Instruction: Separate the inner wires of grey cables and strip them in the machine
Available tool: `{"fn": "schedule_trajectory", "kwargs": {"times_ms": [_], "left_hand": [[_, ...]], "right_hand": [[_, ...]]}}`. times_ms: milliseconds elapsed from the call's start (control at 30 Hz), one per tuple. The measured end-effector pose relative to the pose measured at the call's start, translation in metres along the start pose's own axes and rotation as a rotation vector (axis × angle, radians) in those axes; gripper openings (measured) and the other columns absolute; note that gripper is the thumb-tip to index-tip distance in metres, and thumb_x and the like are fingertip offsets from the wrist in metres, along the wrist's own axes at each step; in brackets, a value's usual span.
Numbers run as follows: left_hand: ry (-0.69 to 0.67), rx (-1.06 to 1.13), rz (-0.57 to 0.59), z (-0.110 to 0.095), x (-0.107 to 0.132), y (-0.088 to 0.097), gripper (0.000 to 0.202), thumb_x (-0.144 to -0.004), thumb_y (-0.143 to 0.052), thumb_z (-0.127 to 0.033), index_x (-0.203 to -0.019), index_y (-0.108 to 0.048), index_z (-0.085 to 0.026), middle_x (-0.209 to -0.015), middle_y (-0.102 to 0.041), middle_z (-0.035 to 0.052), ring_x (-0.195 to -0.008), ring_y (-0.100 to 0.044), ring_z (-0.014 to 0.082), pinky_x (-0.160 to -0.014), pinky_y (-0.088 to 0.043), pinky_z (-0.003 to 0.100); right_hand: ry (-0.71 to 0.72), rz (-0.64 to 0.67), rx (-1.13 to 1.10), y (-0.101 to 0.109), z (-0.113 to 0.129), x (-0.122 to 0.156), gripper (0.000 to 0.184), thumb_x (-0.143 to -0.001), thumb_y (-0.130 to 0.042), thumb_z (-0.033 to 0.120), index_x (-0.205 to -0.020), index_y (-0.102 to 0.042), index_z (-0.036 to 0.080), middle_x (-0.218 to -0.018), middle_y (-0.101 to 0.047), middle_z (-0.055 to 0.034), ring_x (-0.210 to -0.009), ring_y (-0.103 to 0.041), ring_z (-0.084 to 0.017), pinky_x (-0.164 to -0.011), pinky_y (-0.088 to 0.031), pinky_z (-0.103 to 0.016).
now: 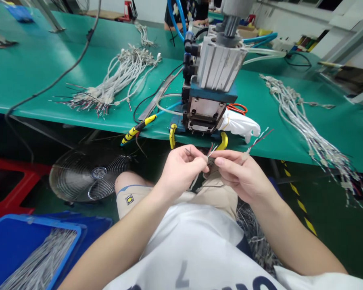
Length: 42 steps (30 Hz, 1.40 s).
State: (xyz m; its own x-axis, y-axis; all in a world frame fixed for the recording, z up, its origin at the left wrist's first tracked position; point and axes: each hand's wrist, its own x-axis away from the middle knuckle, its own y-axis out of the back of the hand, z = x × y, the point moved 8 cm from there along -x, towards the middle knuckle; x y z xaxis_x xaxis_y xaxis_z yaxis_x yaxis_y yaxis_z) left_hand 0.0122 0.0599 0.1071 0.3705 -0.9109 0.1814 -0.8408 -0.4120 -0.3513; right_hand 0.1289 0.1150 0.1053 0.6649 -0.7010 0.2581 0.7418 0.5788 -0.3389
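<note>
Wires [212, 148] are fanning out of a cable end [205, 159] that the left hand [183, 167] is pinching tightly between thumb and forefinger, above the lap and just short of the bench edge. The right hand [245, 173] is holding its thumb and forefinger nearly together right beside those wires; whether they are gripping a strand, I cannot tell. Its curled fingers are also holding a second cable [245, 156], whose red and pale strands [260, 139] are pointing up to the right. Beyond the hands, a metal machine [220, 64] is standing at the front of the green bench [27, 68], with a white cloth [239, 124] hanging at its right side. A black-and-yellow taped tool [138, 129] is jutting over the edge to the machine's left. Farther left, one cable bundle [125, 74] is lying on the green surface, while another bundle [308, 125] is trailing over the edge at the right. Below, a round fan [92, 173] is standing near a blue bin [33, 219] that is holding grey cables [39, 262]. Behind the machine, another person [195, 12] is sitting or standing, mostly hidden.
</note>
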Motion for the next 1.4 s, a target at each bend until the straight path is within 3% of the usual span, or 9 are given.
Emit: {"fn": "schedule_trajectory", "kwargs": {"times_ms": [133, 300, 567, 700, 833, 967, 1100, 1267, 1400], "left_hand": [[0.027, -0.031, 0.072, 0.002, 0.011, -0.001, 0.011, -0.066, -0.062, -0.011, -0.059, -0.057, -0.017, -0.049, -0.064, -0.0015, -0.033, -0.033, 0.002, -0.035, -0.023, 0.016], [0.109, 0.037, 0.125, 0.005, 0.018, -0.003, 0.01, -0.067, -0.063, -0.013, -0.06, -0.056, -0.017, -0.049, -0.062, -0.0011, -0.034, -0.03, 0.003, -0.035, -0.018, 0.017], [0.22, 0.248, 0.136, 0.01, 0.023, -0.005, 0.017, -0.072, -0.064, -0.019, -0.061, -0.052, -0.017, -0.049, -0.056, -0.0042, -0.037, -0.026, 0.0027, -0.036, -0.015, 0.015], [0.147, 0.145, 0.071, 0.012, 0.024, -0.002, 0.015, -0.07, -0.066, -0.018, -0.062, -0.053, -0.018, -0.05, -0.059, -0.0028, -0.035, -0.029, 0.0032, -0.034, -0.018, 0.016], [0.018, -0.012, -0.016, 0.005, 0.026, 0.001, 0.014, -0.068, -0.067, -0.015, -0.062, -0.055, -0.018, -0.049, -0.063, -0.0024, -0.033, -0.036, 0.0038, -0.034, -0.025, 0.017], [0.02, 0.02, -0.018, 0.002, 0.028, 0.002, 0.014, -0.068, -0.067, -0.015, -0.061, -0.054, -0.018, -0.048, -0.062, -0.0028, -0.033, -0.035, 0.0032, -0.034, -0.025, 0.017], [0.054, 0.072, -0.018, 0.004, 0.028, 0.003, 0.015, -0.067, -0.068, -0.018, -0.061, -0.054, -0.018, -0.047, -0.062, -0.0026, -0.033, -0.035, 0.0034, -0.034, -0.024, 0.016], [0.073, 0.089, 0.024, 0.006, 0.029, 0.0, 0.016, -0.07, -0.067, -0.019, -0.063, -0.052, -0.018, -0.048, -0.062, -0.0028, -0.032, -0.031, 0.0027, -0.034, -0.022, 0.015], [0.082, 0.09, 0.042, 0.006, 0.029, -0.001, 0.015, -0.07, -0.066, -0.019, -0.063, -0.052, -0.018, -0.049, -0.062, -0.0022, -0.032, -0.032, 0.0028, -0.034, -0.023, 0.015]], "right_hand": [[-0.029, 0.045, -0.037, -0.012, 0.005, -0.003, 0.012, -0.072, -0.08, 0.025, -0.08, -0.077, 0.016, -0.044, -0.033, 0.0104, -0.04, -0.015, -0.003, -0.037, -0.01, -0.019], [-0.039, 0.055, -0.089, -0.016, 0.004, -0.004, 0.009, -0.068, -0.082, 0.022, -0.07, -0.074, 0.018, -0.051, -0.049, 0.0068, -0.039, -0.021, -0.002, -0.036, -0.012, -0.018], [0.214, -0.087, 0.068, -0.007, 0.015, 0.002, 0.009, -0.071, -0.08, 0.024, -0.07, -0.073, 0.018, -0.06, -0.069, -0.002, -0.038, -0.031, -0.004, -0.037, -0.018, -0.022], [0.223, -0.096, 0.104, -0.009, 0.018, 0.005, 0.012, -0.074, -0.078, 0.025, -0.07, -0.071, 0.017, -0.06, -0.068, -0.0028, -0.038, -0.031, -0.005, -0.037, -0.018, -0.022], [0.086, -0.024, -0.007, -0.014, 0.011, 0.004, 0.013, -0.075, -0.077, 0.026, -0.07, -0.07, 0.016, -0.063, -0.066, -0.0015, -0.038, -0.024, -0.002, -0.036, -0.016, -0.02], [0.003, 0.04, -0.06, -0.016, 0.006, 0.003, 0.011, -0.076, -0.076, 0.028, -0.078, -0.073, 0.017, -0.068, -0.063, 0.0001, -0.04, -0.023, -0.002, -0.036, -0.014, -0.018], [-0.01, 0.045, -0.099, -0.013, 0.004, 0.005, 0.021, -0.075, -0.075, 0.031, -0.092, -0.077, 0.019, -0.072, -0.061, -0.0004, -0.043, -0.021, -0.003, -0.036, -0.012, -0.018], [-0.042, 0.058, -0.099, -0.018, -0.001, 0.008, 0.015, -0.07, -0.08, 0.023, -0.083, -0.079, 0.017, -0.049, -0.037, 0.0079, -0.043, -0.019, -0.004, -0.038, -0.014, -0.018], [-0.044, 0.035, -0.099, -0.018, -0.001, 0.006, 0.012, -0.069, -0.081, 0.023, -0.079, -0.08, 0.016, -0.051, -0.045, 0.0058, -0.042, -0.02, -0.003, -0.038, -0.014, -0.019]]}}
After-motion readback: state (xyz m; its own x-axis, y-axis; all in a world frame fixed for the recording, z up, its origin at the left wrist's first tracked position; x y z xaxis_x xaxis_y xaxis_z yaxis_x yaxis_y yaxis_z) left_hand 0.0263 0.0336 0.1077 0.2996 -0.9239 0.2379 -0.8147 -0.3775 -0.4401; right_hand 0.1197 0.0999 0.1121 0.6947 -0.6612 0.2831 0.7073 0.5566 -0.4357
